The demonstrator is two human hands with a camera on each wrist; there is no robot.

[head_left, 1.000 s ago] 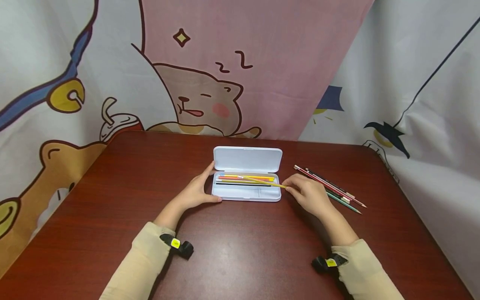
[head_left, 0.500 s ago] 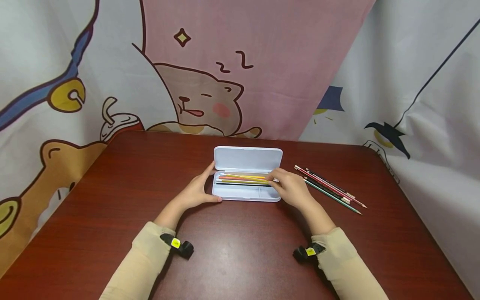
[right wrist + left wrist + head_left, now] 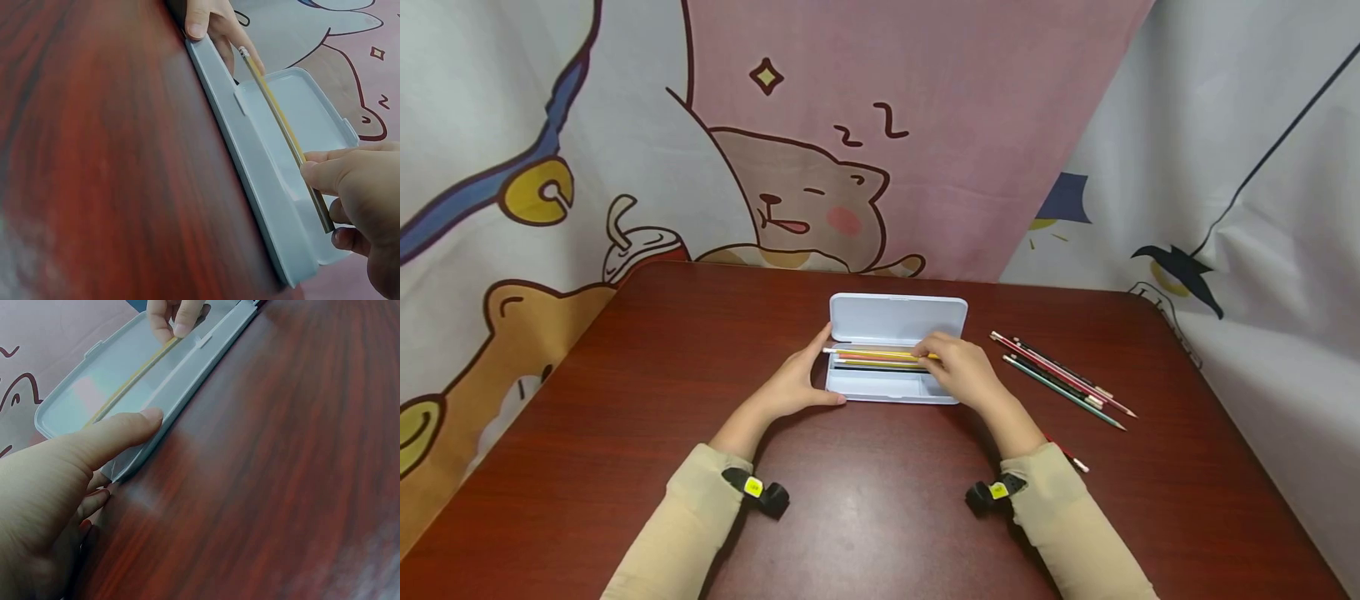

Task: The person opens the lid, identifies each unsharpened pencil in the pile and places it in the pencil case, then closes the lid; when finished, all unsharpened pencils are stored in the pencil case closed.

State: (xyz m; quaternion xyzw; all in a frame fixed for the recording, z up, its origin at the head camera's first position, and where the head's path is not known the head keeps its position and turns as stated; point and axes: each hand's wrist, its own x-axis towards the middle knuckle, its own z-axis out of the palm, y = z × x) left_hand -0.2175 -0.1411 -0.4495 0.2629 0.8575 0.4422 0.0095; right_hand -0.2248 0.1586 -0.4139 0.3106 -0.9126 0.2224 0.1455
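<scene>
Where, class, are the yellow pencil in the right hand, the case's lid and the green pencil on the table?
Yellow pencil point(image 3: 281, 125): right wrist view, on its shaft.
Case's lid point(image 3: 897, 317): head view, inner face.
Green pencil point(image 3: 1060, 391): head view, mid-shaft.

Right grip point(image 3: 957, 367) hides ends of pencils point(image 3: 880, 362) in case point(image 3: 872, 385); red pencil point(image 3: 1072, 459) partly behind right arm point(image 3: 1063, 504).

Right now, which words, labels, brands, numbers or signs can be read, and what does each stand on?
"Z": smaller letter on the pink backdrop.
"Z": larger letter, same backdrop.
Yellow wrist tags: marks too small to read.
Pencils and white case: no readable lettering.
</scene>
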